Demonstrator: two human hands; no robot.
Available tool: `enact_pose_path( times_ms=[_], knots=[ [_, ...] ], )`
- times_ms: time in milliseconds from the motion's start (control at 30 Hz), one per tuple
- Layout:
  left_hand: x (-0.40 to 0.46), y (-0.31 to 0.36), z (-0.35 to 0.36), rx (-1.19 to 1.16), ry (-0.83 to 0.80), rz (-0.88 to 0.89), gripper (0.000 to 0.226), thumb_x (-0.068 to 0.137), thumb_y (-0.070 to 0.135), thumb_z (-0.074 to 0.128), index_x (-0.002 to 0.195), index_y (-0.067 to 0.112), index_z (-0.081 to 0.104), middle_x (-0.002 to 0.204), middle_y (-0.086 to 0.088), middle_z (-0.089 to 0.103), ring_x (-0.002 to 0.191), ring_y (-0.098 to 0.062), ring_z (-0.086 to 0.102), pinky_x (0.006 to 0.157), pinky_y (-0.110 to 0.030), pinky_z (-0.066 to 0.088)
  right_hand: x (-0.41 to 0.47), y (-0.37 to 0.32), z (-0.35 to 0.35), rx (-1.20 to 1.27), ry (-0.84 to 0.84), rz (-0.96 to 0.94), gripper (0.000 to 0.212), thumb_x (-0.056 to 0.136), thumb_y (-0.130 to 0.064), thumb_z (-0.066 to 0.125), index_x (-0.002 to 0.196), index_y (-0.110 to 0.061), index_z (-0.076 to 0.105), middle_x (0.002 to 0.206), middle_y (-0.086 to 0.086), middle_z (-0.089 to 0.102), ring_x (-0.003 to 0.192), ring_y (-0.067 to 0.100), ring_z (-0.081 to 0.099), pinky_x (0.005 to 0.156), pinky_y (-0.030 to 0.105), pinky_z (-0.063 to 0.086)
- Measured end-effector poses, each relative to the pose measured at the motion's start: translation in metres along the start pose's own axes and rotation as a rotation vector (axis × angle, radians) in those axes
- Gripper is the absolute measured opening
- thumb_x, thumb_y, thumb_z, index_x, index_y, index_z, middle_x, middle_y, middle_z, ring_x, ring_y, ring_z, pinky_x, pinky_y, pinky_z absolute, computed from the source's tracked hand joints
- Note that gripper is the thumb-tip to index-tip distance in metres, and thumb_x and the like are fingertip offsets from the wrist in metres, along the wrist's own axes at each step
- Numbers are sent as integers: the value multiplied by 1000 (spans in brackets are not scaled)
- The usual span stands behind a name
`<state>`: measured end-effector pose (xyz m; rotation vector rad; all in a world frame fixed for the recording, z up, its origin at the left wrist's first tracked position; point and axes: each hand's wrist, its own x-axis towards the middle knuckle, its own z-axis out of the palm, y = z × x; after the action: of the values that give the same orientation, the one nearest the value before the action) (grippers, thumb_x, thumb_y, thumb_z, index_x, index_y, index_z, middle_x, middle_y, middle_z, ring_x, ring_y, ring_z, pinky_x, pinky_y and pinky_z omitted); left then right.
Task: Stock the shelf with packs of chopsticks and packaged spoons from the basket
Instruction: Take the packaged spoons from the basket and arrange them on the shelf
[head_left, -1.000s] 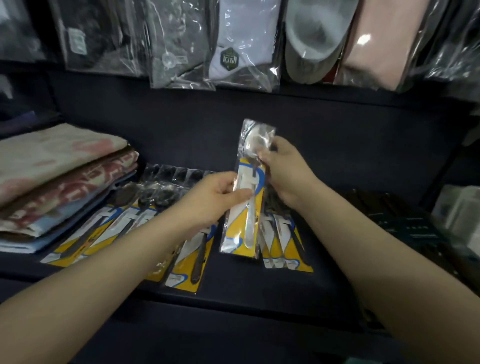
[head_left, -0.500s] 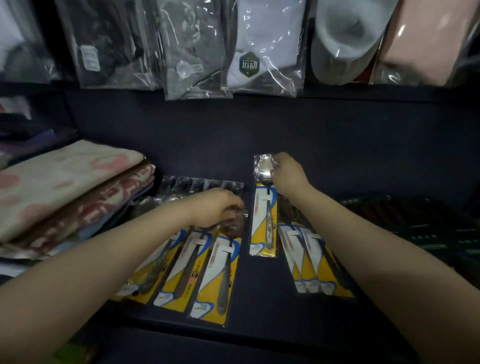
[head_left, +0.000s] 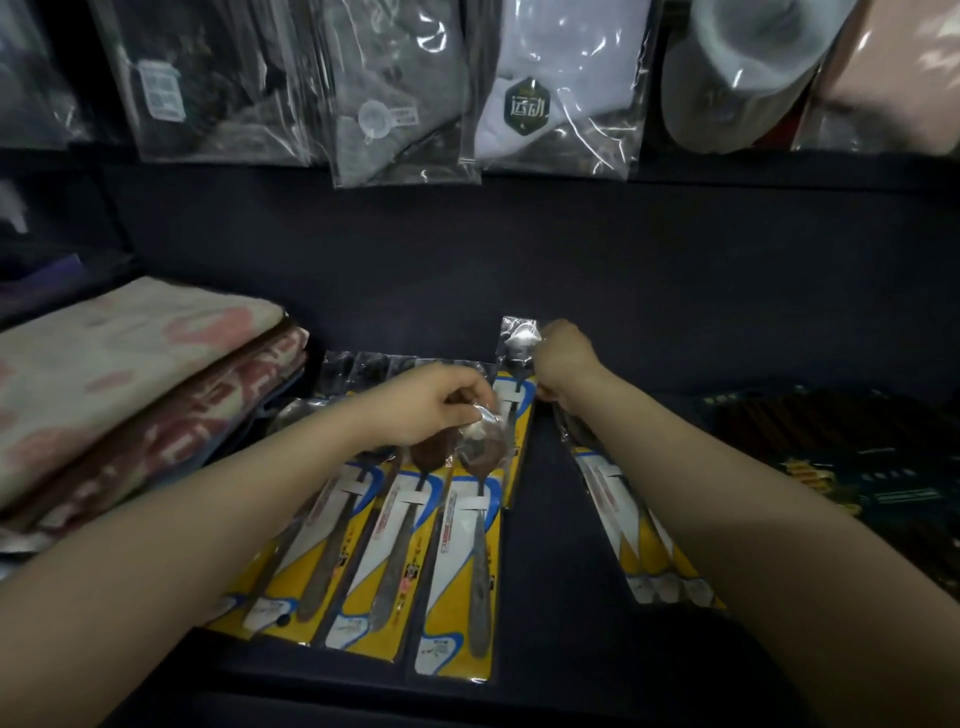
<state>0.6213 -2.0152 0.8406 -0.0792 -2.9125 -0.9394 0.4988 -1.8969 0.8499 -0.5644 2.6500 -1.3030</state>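
Several packaged spoons on yellow cards lie on the dark shelf (head_left: 561, 597). My right hand (head_left: 563, 358) pinches the top of one spoon pack (head_left: 517, 364) that lies flat at the back middle. My left hand (head_left: 434, 402) pinches the clear top edge of the nearest spoon pack (head_left: 460, 566) in the left row. A second group of spoon packs (head_left: 644, 551) lies under my right forearm. Dark packs, possibly chopsticks (head_left: 831, 447), lie at the right. The basket is out of view.
Folded patterned towels (head_left: 119, 384) are stacked at the left of the shelf. Bagged socks (head_left: 556, 88) and other bagged goods hang above the shelf's back wall. A bare strip of shelf runs between the two spoon groups.
The held spoon pack went from upright in the air down flat onto the shelf. My left hand left it and moved onto the left row of packs. The view moved closer.
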Motion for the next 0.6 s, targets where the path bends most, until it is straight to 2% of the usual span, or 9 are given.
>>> enact_pose_path(
  times_ms=[33, 67, 100, 167, 267, 367, 433, 500, 600],
  knots=[
    [1, -1, 1, 9, -7, 6, 16, 88, 14, 56, 94, 28, 60, 99, 5, 65, 93, -10, 61, 88, -33, 50, 1, 1, 5, -30, -17, 8, 14, 88, 5, 41, 81, 0, 52, 84, 18, 52, 82, 27, 55, 54, 32, 43],
    [3, -1, 2, 25, -16, 11, 16, 88, 14, 56, 95, 28, 60, 100, 5, 65, 94, -11, 61, 88, -33, 50, 0, 2, 8, -78, -29, 10, 20, 89, 4, 41, 71, -5, 46, 84, 18, 54, 84, 27, 55, 59, 34, 45],
    [4, -2, 4, 49, -24, 10, 16, 88, 15, 55, 97, 27, 60, 99, 7, 64, 94, -10, 61, 88, -31, 50, 1, 3, 11, -127, -27, -4, 22, 90, 3, 43, 69, -6, 44, 88, 18, 55, 86, 27, 55, 64, 34, 45],
    [5, -3, 6, 90, -21, 12, 16, 89, 17, 54, 101, 25, 61, 97, 11, 61, 93, -8, 60, 85, -28, 50, 1, 5, 11, -166, -10, -20, 11, 90, 0, 45, 83, -2, 54, 96, 17, 58, 89, 28, 57, 68, 30, 41],
    [7, -2, 7, 110, -7, 26, 19, 89, 18, 53, 105, 23, 62, 104, 7, 63, 96, -9, 59, 86, -28, 49, 4, 7, 10, -259, 10, -20, 23, 88, -2, 44, 102, 4, 61, 112, 21, 64, 102, 35, 62, 71, 30, 43],
    [7, -1, 8, 137, -7, 34, 19, 89, 19, 53, 106, 21, 62, 108, 3, 63, 96, -9, 58, 87, -28, 49, 1, 9, 10, -325, 12, -31, 29, 86, -1, 44, 109, 3, 61, 119, 23, 62, 110, 36, 60, 84, 35, 49],
    [7, -1, 9, 151, -9, 25, 20, 90, 19, 53, 107, 20, 62, 108, 2, 63, 96, -10, 58, 86, -29, 49, -2, 11, 10, -333, 14, -26, 27, 86, 2, 43, 107, 6, 60, 119, 24, 61, 109, 37, 60, 86, 36, 49],
    [8, -1, 10, 145, 1, 10, 20, 90, 19, 52, 108, 21, 61, 109, 3, 63, 96, -9, 58, 84, -26, 48, -5, 10, 7, -322, 25, -25, 18, 88, 3, 42, 95, 6, 58, 117, 24, 61, 106, 37, 61, 78, 35, 49],
    [7, 0, 10, 108, 23, -10, 20, 90, 18, 51, 108, 21, 60, 102, 9, 61, 90, -6, 57, 74, -15, 45, -7, 6, 3, -304, 32, -11, 15, 88, 3, 43, 90, 4, 57, 111, 23, 63, 100, 37, 63, 73, 33, 49]
  ],
)
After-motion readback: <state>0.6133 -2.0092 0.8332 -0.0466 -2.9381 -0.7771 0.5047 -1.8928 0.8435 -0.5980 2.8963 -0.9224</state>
